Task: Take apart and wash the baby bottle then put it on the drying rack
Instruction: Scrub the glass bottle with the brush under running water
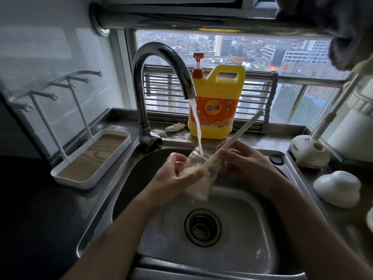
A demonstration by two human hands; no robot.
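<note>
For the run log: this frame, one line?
phase: scrubbing | left hand: grips bottle | right hand: holds brush in bottle | faucet: running

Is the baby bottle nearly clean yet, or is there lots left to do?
About halfway. Done: the bottle is open, its top off. Now: the left hand holds it under the running water while the right hand scrubs inside with the brush. Left: rinsing, then standing it on the drying rack.
</note>
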